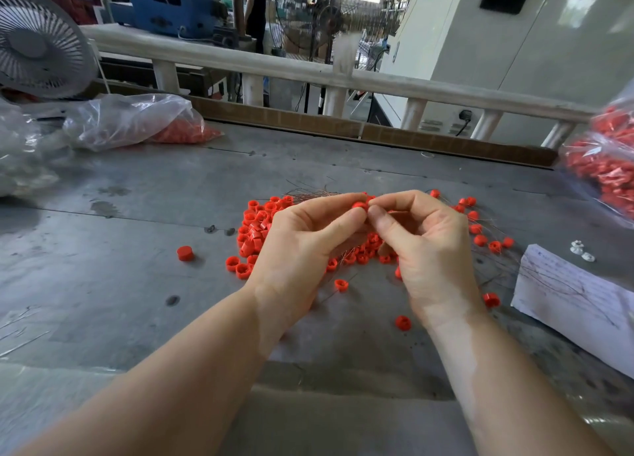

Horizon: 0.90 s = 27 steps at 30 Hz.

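Observation:
My left hand pinches a small red plastic cap between thumb and forefinger, above the grey table. My right hand meets it from the right, its thumb and forefinger pinched at the same cap; whether they hold a thin wire there I cannot tell. Beneath both hands lies a pile of red caps mixed with thin wires. Single caps are scattered around it.
A clear bag of red parts lies at the back left, beside a fan. Another bag of red pieces sits at the right edge. A sheet of paper and small white parts lie at the right. A railing borders the table.

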Motion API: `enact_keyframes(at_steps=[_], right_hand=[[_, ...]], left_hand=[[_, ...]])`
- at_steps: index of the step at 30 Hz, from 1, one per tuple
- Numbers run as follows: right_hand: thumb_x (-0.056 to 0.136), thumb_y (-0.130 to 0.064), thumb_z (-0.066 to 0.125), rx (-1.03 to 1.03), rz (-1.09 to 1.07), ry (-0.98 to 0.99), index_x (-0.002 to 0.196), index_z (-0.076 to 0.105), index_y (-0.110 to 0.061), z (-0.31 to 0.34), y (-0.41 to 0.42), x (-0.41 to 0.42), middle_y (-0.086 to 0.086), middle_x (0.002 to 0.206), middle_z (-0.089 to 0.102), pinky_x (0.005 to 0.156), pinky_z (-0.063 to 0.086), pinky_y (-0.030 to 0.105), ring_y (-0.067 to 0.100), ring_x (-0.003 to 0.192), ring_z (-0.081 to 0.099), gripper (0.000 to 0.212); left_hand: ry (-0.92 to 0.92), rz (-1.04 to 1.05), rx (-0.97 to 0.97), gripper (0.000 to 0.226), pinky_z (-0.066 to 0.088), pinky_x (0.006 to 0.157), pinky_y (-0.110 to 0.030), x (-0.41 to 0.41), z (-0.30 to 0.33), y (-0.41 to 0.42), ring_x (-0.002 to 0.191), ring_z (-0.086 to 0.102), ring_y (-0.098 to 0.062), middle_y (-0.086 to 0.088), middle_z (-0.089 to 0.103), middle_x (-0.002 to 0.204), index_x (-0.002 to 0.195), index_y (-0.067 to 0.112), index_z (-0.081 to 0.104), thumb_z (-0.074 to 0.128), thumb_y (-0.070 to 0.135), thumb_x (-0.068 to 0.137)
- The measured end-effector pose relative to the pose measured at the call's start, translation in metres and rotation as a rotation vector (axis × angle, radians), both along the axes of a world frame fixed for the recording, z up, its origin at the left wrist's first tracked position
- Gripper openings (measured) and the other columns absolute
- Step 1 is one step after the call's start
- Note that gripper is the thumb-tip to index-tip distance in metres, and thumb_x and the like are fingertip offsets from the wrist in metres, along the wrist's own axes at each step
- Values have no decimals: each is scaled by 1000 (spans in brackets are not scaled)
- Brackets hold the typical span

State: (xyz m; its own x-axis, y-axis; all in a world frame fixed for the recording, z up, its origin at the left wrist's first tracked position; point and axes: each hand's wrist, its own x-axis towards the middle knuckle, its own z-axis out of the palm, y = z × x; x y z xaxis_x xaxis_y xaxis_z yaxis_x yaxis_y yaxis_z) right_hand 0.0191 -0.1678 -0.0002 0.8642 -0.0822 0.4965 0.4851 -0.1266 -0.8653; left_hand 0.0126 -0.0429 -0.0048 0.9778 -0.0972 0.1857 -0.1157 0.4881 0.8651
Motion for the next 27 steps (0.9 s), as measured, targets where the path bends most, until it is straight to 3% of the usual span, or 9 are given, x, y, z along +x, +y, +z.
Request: enact_keyframes(at_steps=[6,9,17,24,27], right_hand=[[74,-18,62,101,56,92,70,70,-20,1,0,-1,-5,67,68,53,43,12,6,62,59,9],[76,-16,59,165,138,149,72,72,-19,2,-1,0,0,73,70,62,47,16,12,71,61,14],[76,-13,59,243,251,156,73,75,-19,4,-2,0,-1,75,72,62,46,12,6,71,63,18],[67,-14,73,302,311,123,73,74,-14,6,-2,-3,-1,73,72,61,46,11,2,66,63,7],[66,-17,71,267,277,89,71,74,-16,5,-2,-2,-3,71,71,63,47,12,2,65,63,6]], left_hand=[[-116,114,131,24,55,77,-21,0,-3,2,77,68,-8,-3,74,81,90,16,73,69,18,66],[-150,132,149,27,54,78,-21,0,-2,2,81,69,-10,-3,74,84,92,11,72,70,15,65],[-183,140,105,20,51,70,-15,0,-2,2,75,69,-7,1,74,78,84,11,71,71,10,64],[-178,136,99,20,51,69,-16,-2,1,2,75,69,-7,1,74,77,85,9,70,70,8,65],[-166,134,93,20,52,67,-15,-2,1,1,72,68,-7,1,73,75,84,7,69,69,8,64]])
